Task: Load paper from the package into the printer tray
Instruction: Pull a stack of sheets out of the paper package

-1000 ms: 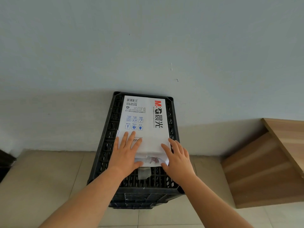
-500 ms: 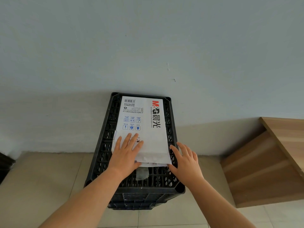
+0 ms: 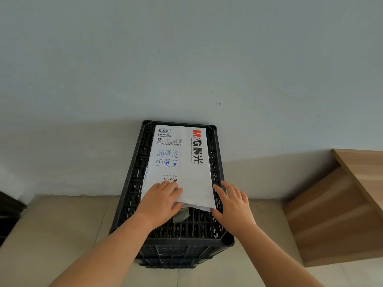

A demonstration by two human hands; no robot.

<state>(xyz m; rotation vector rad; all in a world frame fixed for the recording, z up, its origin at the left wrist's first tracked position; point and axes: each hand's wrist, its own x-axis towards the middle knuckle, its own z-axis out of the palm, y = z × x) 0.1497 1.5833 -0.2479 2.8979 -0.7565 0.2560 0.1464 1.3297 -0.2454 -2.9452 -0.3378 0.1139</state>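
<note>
I see the paper package [image 3: 182,162] lying flat on top of an upturned black plastic crate [image 3: 132,195], which stands on the tiled floor [image 3: 51,228] against a pale blue-grey wall [image 3: 186,59]. The package is white, printed with a red and black logo, a barcode and small blue icons, and its long side runs away from me toward the wall. Its near end looks opened: the wrapper edge lifts a little and a loose grey flap [image 3: 180,216] hangs out beneath it onto the crate's grid.

My left hand [image 3: 159,200] rests palm down on the near left part of the package, its fingers [image 3: 165,186] spread flat and pressing on the wrapper, gripping nothing that I can make out. My right hand [image 3: 233,206] sits at the near right corner, its fingers [image 3: 228,188] loosely splayed along the package's right edge over the crate, the thumb touching the corner; I cannot tell whether it has any real hold there.

To the right, well apart from the crate, stands a piece of wooden furniture [image 3: 342,204]. No printer tray shows in my view.
</note>
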